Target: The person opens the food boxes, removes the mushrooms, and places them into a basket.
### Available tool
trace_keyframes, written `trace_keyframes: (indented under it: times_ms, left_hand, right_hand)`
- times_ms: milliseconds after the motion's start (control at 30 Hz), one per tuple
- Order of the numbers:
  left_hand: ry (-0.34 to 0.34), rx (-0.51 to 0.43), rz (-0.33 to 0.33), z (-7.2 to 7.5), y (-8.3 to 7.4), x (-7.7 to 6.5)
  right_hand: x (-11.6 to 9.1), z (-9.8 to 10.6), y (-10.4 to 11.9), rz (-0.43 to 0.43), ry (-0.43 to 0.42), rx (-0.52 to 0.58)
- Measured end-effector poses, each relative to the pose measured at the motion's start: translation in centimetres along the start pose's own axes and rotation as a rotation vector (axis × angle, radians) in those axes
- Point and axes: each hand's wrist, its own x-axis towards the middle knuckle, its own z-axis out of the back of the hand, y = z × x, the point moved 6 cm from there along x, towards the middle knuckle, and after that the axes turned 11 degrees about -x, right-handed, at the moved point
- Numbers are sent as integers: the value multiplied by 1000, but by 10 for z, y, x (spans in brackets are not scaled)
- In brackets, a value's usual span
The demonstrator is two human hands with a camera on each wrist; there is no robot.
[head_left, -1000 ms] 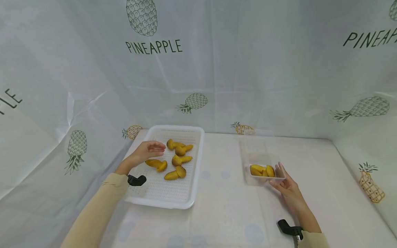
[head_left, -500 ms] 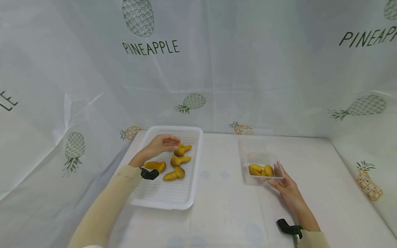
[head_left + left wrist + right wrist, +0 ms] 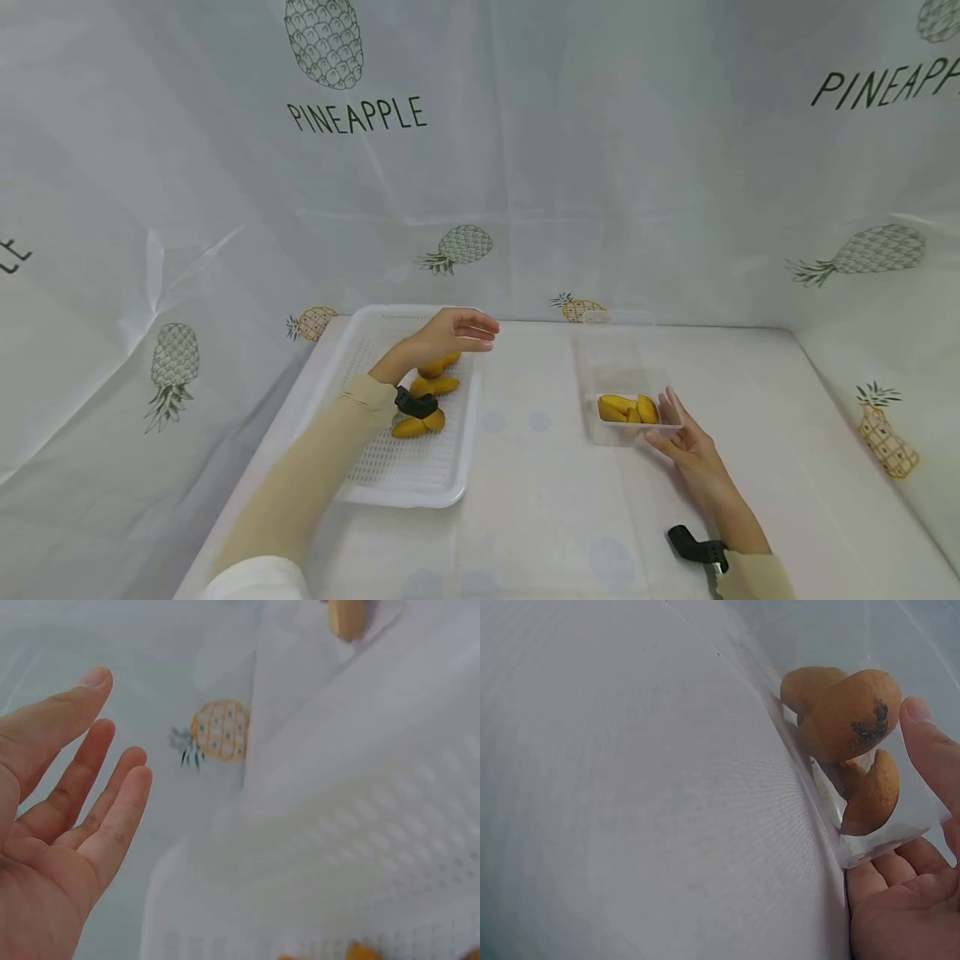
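My left hand (image 3: 453, 332) reaches across the back right of the white perforated basket (image 3: 442, 500). In the left wrist view that hand (image 3: 67, 840) holds nothing, its fingers loosely extended. Yellow-brown mushrooms (image 3: 435, 387) lie in the basket, partly covered by my arm. On the right, a clear plastic box (image 3: 598, 435) contains several mushrooms (image 3: 618, 410). My right hand (image 3: 697, 462) grips the box's near right corner. Its thumb (image 3: 922, 735) and bent fingers sit at the box wall in the right wrist view, close by a mushroom with a dark patch (image 3: 840, 712).
A clear flap (image 3: 615, 342), which looks like the box's raised lid, stands behind the box. The white table (image 3: 540, 517) runs back to a pineapple-print sheet (image 3: 637, 167), which also hangs along both sides.
My left hand has swept right over the basket, from its left part to its right rim, with no mushroom in it. My right hand has stayed at the box.
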Motion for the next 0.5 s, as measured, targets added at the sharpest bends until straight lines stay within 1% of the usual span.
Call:
trace_keyframes:
  times_ms: [133, 233, 367, 500]
  left_hand:
    - [56, 54, -6, -25, -7, 20]
    - [109, 40, -19, -45, -9, 37]
    - [196, 9, -32, -78, -11, 58]
    - [267, 29, -33, -115, -11, 73]
  right_hand:
    - [1, 0, -2, -8, -4, -7]
    - [2, 1, -2, -14, -3, -15]
    - [1, 2, -1, -25, -7, -24]
    - [0, 4, -1, -28, -15, -12]
